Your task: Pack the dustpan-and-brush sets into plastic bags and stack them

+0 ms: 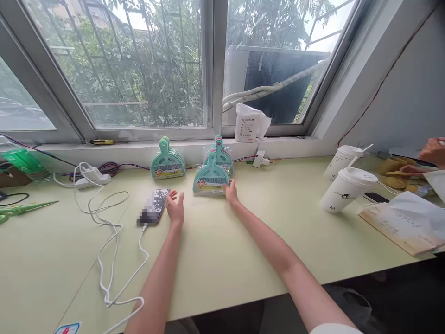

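Three packaged teal dustpan-and-brush sets stand by the window ledge: one at the left (168, 162), one at the back (220, 153), one in front (210, 178). My right hand (231, 191) touches the front set's lower right edge, fingers curled against the wrapper. My left hand (175, 206) hovers open over the pale green table (222, 260), fingers spread, between the front set and a phone (155, 206). The phone lies flat, plugged into a white cable (107, 250).
A white power strip (92, 178) and cables lie at the left, green scissors (21, 209) further left. Two white lidded cups (344, 188) with straws stand at the right beside a paper bag (403, 222). Another person's hand (433, 153) is at the far right. A white packet (250, 123) sits on the sill.
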The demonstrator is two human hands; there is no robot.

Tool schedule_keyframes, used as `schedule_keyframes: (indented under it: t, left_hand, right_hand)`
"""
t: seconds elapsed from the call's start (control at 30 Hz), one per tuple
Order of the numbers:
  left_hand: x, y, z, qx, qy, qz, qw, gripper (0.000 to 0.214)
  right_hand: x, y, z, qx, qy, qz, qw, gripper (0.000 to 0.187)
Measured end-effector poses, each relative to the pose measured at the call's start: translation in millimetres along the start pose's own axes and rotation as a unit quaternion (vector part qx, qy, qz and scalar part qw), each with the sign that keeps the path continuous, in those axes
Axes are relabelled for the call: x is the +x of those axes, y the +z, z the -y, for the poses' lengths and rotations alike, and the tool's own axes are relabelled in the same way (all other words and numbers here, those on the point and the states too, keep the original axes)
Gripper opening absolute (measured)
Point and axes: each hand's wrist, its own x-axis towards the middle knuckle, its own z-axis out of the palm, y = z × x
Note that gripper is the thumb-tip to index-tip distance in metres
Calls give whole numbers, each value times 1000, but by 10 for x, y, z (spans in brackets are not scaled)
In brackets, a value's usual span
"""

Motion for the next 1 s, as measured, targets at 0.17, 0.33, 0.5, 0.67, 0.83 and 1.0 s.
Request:
schedule_keyframes:
  t: [0.17,0.33,0.5,0.67,0.83,1.0]
  left_hand:
    - [-129,-31,-127,-117,-115,305,938,55]
    - [-267,-22,-145,-183,-177,359,898,47]
    - [-238,54,-61,-215,-179,283,918,41]
    - [-280,93,-123,-232,-167,287,914,44]
    - [-390,103,-235,-255,-147,373,880,58]
    - [-433,100,-268,-205,-151,444,859,59]
  right_hand:
    - [-538,-259,-72,111,-16,170,979,23]
    - [-775,-431,141,-17,-144,52,988,23]
    - [-979,-594,268,-213,-347,211,889,20]
    - [-1037,-690,215,-132,-199,207,949,37]
    - [-974,-701,201,102,22,157,982,26]
    - [-924,-720,155,217,104,88,967,37]
